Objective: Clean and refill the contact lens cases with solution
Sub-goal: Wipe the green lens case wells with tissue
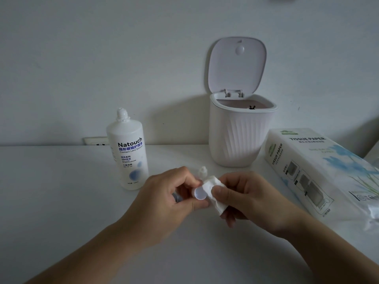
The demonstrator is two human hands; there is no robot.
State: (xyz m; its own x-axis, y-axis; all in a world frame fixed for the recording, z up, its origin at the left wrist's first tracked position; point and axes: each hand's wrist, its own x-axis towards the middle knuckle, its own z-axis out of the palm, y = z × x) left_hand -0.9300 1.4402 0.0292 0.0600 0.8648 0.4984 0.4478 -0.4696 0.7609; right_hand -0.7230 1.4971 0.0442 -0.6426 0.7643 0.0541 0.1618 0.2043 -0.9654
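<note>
Wiping a lens case cap dry over the white table.

The left hand is pinching the small lens case cap by its rim while the right hand is gripping a folded tissue against it; between both hands, it looks light, stiff and slippery when wet.

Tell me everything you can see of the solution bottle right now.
The tall white plastic contact lens solution bottle stands upright on the white table, left of the hands and near the wall. Its nozzle is bare, with no cap on it. The front label reads "Natouch" and "Contact Lens Solution" in blue, over a blue bubble graphic. No hand touches it. A small white cap-like piece stands on the table to its right.
</note>
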